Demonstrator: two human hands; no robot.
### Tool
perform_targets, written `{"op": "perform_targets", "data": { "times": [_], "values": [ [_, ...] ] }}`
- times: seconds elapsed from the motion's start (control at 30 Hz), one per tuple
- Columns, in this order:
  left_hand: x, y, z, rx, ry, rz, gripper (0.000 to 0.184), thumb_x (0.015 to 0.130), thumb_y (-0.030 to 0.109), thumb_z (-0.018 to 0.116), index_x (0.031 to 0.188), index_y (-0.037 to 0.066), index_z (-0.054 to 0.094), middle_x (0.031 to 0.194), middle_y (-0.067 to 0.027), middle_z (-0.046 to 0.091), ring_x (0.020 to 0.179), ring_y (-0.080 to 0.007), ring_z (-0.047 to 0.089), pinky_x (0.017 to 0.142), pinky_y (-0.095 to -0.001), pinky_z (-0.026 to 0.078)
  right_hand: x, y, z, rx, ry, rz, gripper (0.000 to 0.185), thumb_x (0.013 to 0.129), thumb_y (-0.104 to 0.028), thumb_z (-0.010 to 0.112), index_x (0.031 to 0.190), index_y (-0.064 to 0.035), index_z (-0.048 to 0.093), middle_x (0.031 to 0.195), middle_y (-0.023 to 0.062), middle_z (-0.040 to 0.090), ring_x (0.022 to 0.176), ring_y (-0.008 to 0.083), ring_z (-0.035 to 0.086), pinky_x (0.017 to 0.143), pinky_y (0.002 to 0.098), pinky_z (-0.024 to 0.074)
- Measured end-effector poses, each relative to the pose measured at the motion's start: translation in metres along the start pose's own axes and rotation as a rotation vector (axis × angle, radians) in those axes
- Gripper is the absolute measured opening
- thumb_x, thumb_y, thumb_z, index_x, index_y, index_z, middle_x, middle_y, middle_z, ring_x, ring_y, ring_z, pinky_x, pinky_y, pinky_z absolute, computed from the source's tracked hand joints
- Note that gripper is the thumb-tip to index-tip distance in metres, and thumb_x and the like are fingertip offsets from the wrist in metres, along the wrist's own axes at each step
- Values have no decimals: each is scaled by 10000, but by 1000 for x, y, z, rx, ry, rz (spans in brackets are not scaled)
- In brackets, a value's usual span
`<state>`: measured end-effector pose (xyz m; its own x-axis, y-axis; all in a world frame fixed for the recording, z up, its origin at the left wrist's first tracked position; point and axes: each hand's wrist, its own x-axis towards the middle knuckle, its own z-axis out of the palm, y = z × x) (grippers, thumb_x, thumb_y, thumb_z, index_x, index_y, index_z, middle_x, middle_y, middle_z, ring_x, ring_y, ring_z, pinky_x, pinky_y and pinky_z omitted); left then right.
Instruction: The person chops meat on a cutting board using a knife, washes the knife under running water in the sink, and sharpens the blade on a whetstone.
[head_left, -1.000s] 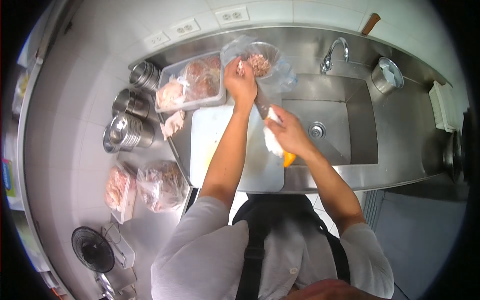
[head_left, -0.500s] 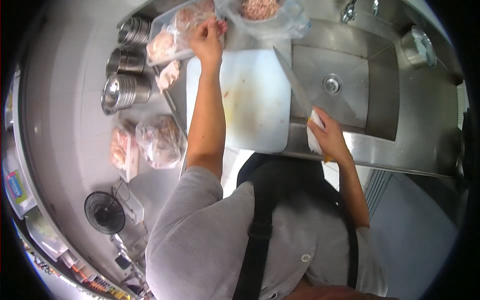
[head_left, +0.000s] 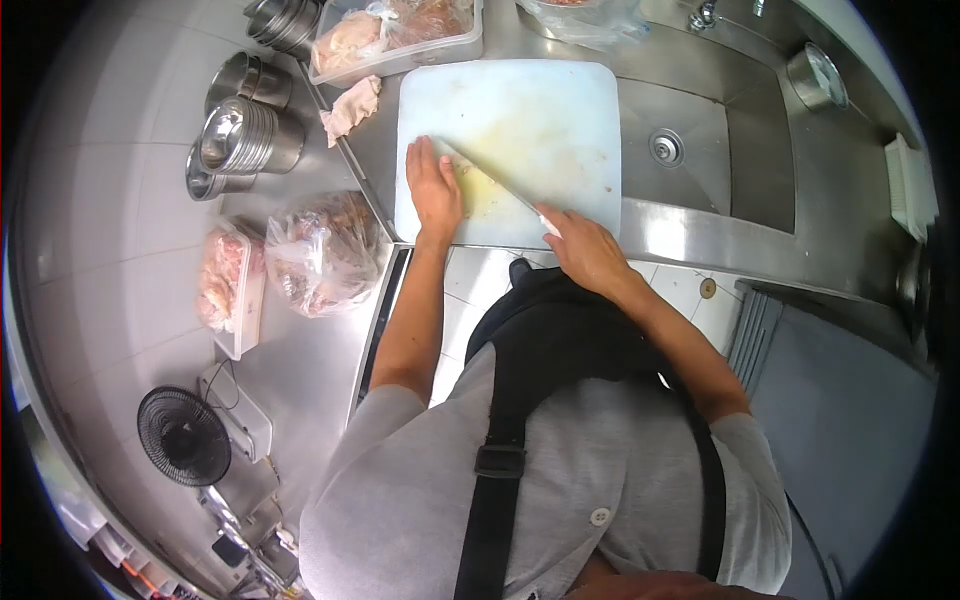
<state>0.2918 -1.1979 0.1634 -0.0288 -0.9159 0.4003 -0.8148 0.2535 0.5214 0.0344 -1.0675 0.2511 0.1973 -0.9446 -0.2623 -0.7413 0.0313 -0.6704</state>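
My left hand (head_left: 433,190) lies flat on the left side of the white cutting board (head_left: 530,100), fingers stretched out; nothing shows in it. In my right hand (head_left: 590,250), at the board's lower right, is a kitchen knife (head_left: 495,183). Its long blade slants across the board toward the upper left, the tip close to my left fingers. Yellowish stains and small scraps mark the board. Just beyond its upper left corner, a pale piece of raw meat (head_left: 352,108) rests on the steel counter.
Behind the board stands a plastic tub (head_left: 400,62) with bagged raw meat. Steel bowls (head_left: 262,138), a bag of meat (head_left: 325,255), another meat container (head_left: 247,300) and a black fan (head_left: 183,437) are on the left. A sink (head_left: 690,195) lies right, near a metal pot (head_left: 818,78).
My left hand has come back from the meat tub down to the board. The right hand has brought the knife leftward from the sink's edge over the board. The view has shifted.
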Motion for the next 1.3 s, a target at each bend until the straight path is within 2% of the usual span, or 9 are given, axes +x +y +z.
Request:
{"op": "perform_targets", "data": {
  "times": [0.13,0.27,0.37,0.57,0.67,0.93,1.2,1.27,1.3],
  "values": [
    [-9,29,10,51,-206,257,516,1102,262,513,1513,-50,496,1582,-291,457,1495,-472,387,1267,-583,257,-36,28,4,311,258,122,472,1065,-282,618,1457,-24,569,1275,304,693,1190,461,671,1008,488,538],
    [-23,61,-15,-443,-392,271,457,1110,236,502,1472,-39,552,1562,-293,473,1470,-456,432,1228,-528,356,-83,83,29,725,503,228,424,1083,-222,647,1453,-21,600,1102,93,744,950,147,670,865,307,547],
    [-21,36,-11,-381,-98,173,441,1127,240,470,1451,-43,567,1540,-325,476,1430,-488,458,1196,-516,396,-99,80,44,752,460,319,413,1086,-200,645,1455,-19,602,1065,40,710,906,88,623,819,257,530],
    [-33,43,-26,205,-418,232,993,1016,601,580,1640,-90,236,1709,-346,188,1615,-476,124,1315,-565,80,-80,52,70,797,320,229,428,1077,-208,655,1458,-20,597,1129,69,726,988,117,643,879,282,532],
    [-21,20,-5,51,-319,158,1103,955,650,644,1636,-107,222,1711,-346,182,1612,-486,126,1312,-577,82,-62,38,78,637,242,158,435,1065,-217,667,1445,-17,604,1188,130,744,1055,176,674,950,324,531],
    [-42,35,-38,155,-320,154,948,1029,519,600,1616,-135,245,1698,-352,220,1603,-481,166,1313,-550,127,-30,67,32,691,405,229,424,1071,-215,649,1423,16,601,1123,121,747,991,147,683,886,292,543],
    [-13,36,20,-66,-60,-143,826,1079,448,530,1598,-147,287,1683,-349,270,1600,-472,197,1316,-545,128,-17,36,61,385,25,17,571,1044,-344,693,1447,44,577,1408,286,644,1325,370,626,1132,414,469],
    [-5,40,30,-126,-40,-144,786,1094,424,504,1595,-145,297,1684,-340,280,1601,-467,200,1317,-546,127,-11,31,81,446,-32,-46,561,1042,-339,693,1434,48,585,1390,281,657,1302,358,639,1128,410,472],
    [-2,39,33,-164,18,-131,761,1103,407,486,1597,-141,299,1693,-325,279,1602,-465,202,1317,-548,126,-6,34,86,464,-53,-68,470,1053,-235,689,1426,34,595,1258,169,725,1149,203,645,1043,350,500]
  ]
}}
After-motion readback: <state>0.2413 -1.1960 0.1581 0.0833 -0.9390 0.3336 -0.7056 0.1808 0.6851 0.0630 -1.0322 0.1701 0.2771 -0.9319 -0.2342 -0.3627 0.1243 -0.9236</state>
